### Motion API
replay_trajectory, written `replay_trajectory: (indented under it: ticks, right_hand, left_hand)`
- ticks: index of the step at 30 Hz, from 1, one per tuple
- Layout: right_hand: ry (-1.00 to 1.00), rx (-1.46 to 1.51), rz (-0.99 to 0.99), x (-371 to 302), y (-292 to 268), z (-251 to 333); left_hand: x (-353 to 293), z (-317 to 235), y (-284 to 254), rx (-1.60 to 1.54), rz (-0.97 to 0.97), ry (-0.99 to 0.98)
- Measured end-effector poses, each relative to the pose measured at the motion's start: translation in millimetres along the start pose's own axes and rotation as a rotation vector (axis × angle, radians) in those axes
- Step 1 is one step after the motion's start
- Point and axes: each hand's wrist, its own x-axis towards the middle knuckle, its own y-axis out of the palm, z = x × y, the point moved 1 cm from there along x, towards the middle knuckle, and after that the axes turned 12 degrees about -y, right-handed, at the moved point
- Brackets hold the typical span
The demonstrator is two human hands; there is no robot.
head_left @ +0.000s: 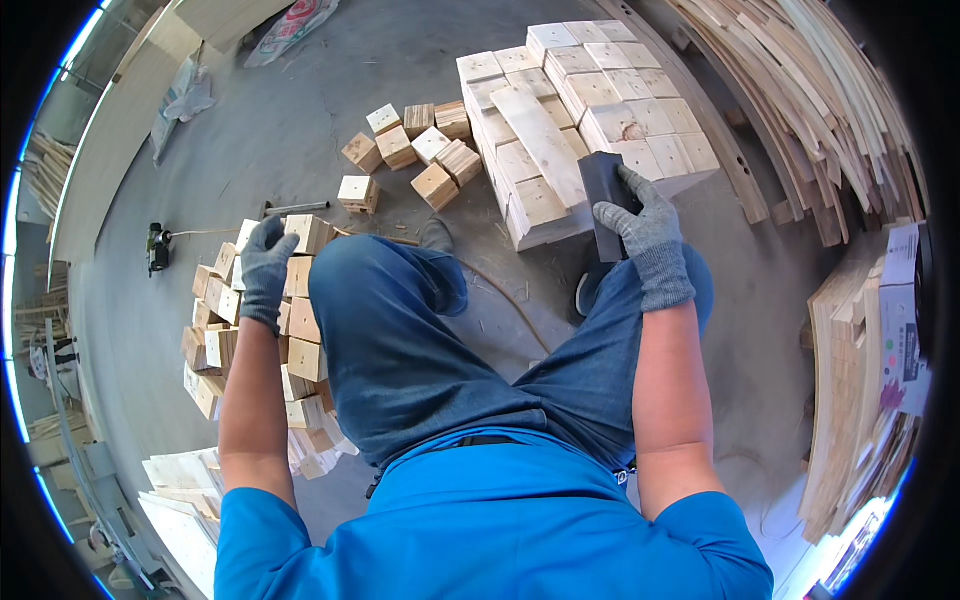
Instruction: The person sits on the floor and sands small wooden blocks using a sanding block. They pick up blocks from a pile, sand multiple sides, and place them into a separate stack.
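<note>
Two gloved hands, left hand (265, 268) gripping a wooden block (308, 234), right hand (648, 237) clamped on a dark block (604, 190)

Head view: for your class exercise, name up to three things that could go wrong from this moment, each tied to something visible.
1. The left hand reaches sideways into the loose pile of wooden blocks; blocks might slide or tumble.
2. The right hand grips a dark block against the stacked blocks; a long plank lying across them could shift.
3. Scattered blocks lie near the feet, a possible trip hazard.
</note>
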Motion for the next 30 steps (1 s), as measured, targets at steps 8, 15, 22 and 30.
replay_trajectory:
  ticks: [8, 15, 22, 30]
  right_hand:
    - [0.015, 0.087, -0.037, -12.7, -20.5, -3.7]
    - [0.005, 0.015, 0.013, -16.0, -28.8, -5.3]
    - [0.153, 0.087, 0.05, -8.8, -27.2, 14.7]
    - [-0.014, -0.079, 0.136, 0.1, -15.9, 11.7]
  left_hand:
    - [65.5, -63.6, 64.1, 0.083, 0.129, 0.057]
    - [97.9, -96.7, 139.2, 0.413, 0.287, 0.043]
    - [139.2, -42.9, 213.7, 0.761, 0.319, 0.087]
    - [160.2, 7.7, 305.7, 1.028, 0.45, -0.107]
